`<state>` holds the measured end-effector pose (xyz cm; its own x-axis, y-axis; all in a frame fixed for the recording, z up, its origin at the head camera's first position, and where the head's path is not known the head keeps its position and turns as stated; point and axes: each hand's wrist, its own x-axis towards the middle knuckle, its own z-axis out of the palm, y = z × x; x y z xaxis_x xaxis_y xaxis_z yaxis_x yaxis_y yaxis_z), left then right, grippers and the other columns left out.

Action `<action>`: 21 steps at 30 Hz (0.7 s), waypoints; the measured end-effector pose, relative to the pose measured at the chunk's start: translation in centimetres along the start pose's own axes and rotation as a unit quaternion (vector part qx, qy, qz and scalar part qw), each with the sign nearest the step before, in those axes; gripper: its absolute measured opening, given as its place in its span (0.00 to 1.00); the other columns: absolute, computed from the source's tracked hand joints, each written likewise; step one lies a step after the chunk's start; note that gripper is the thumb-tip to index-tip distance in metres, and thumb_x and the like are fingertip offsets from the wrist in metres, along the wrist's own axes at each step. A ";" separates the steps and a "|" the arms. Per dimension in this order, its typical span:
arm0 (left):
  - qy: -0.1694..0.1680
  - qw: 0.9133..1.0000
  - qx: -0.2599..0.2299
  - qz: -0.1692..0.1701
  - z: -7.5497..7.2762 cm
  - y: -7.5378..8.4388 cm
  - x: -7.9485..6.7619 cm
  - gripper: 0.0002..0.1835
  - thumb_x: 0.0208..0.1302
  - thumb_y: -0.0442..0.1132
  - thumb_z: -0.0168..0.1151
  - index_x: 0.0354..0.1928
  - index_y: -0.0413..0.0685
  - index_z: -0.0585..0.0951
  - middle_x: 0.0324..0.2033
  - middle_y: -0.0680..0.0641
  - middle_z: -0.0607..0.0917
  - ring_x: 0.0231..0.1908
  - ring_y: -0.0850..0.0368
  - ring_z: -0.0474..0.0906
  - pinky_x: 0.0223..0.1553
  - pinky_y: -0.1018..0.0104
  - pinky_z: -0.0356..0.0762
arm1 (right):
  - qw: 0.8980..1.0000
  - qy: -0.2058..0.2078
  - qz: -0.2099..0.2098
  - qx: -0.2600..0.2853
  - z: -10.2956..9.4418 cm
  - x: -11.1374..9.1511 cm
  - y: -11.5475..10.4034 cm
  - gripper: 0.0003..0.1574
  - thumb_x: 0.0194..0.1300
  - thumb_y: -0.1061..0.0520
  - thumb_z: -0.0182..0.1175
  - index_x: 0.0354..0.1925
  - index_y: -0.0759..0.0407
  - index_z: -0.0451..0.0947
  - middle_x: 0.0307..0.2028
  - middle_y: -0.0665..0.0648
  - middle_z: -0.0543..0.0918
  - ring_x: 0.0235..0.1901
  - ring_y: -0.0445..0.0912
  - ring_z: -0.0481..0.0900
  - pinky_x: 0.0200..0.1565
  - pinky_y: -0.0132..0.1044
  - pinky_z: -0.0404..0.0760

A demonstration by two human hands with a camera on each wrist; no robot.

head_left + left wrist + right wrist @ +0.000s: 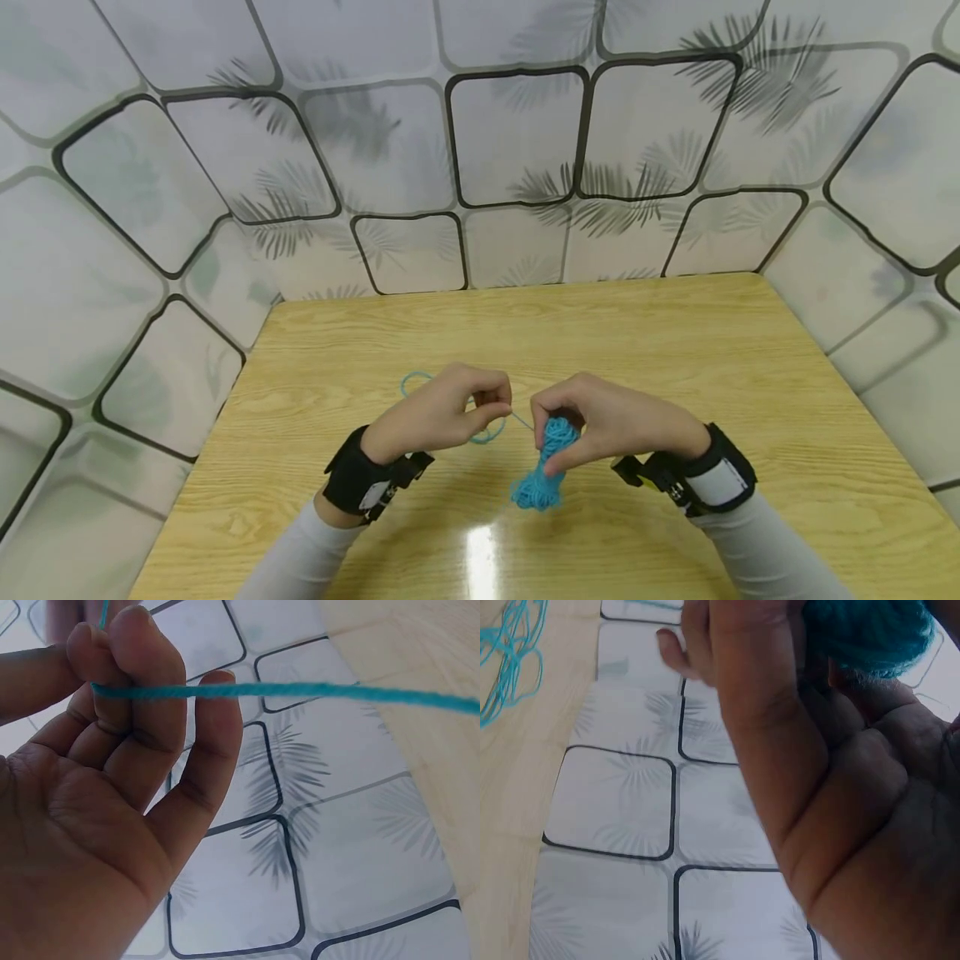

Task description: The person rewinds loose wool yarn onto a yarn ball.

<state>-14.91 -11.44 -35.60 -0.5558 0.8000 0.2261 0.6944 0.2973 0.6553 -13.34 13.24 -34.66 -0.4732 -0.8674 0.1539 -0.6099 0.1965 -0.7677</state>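
Observation:
A bundle of blue yarn (538, 490), narrow at its middle and fuller at both ends, hangs in my right hand (611, 421), which grips it between thumb and fingers over the table. To its left, my left hand (450, 408) pinches a strand of the same yarn (300, 690) between thumb and fingertips. A short stretch of strand runs taut from the left fingertips to the bundle. In the right wrist view the bundle (874, 634) shows past the fingers, its far side hidden by the hand.
Loose loops of blue yarn (510, 667) lie on the wooden table (337, 333), partly behind the left hand in the head view. Patterned white panels (510, 133) with leaf prints stand along the back and sides. A bright reflection shows near the front of the table.

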 end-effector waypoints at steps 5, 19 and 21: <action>0.003 1.000 0.011 0.005 -0.1 1.0 -0.2 0.08 0.68 0.33 0.61 0.30 0.52 0.77 0.22 0.55 0.78 0.24 0.65 0.73 0.27 0.68 0.76 | 0.998 0.026 0.052 -0.032 -0.6 -0.3 0.9 0.12 0.55 0.49 0.73 0.32 0.46 0.78 0.22 0.46 0.75 0.21 0.35 0.63 0.23 0.28 0.66; 0.022 0.998 0.044 0.027 1.5 2.3 0.0 0.08 0.67 0.31 0.61 0.31 0.49 0.77 0.24 0.54 0.80 0.27 0.68 0.77 0.31 0.72 0.81 | 0.972 0.193 0.132 -0.017 -0.8 0.3 2.0 0.10 0.59 0.55 0.71 0.33 0.51 0.77 0.25 0.51 0.82 0.20 0.43 0.78 0.24 0.34 0.79; 0.034 0.998 0.038 0.023 1.5 2.3 0.0 0.08 0.67 0.30 0.61 0.31 0.49 0.76 0.24 0.53 0.80 0.27 0.67 0.76 0.31 0.71 0.80 | 0.965 0.226 0.130 -0.018 -0.8 0.4 2.0 0.10 0.59 0.55 0.70 0.34 0.52 0.77 0.26 0.52 0.83 0.20 0.44 0.80 0.22 0.34 0.79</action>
<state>-12.66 -9.94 -35.17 -0.5515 0.7764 0.3050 0.7507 0.3024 0.5874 -15.24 13.60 -35.65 -0.8376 -0.4999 0.2203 -0.4504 0.4038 -0.7963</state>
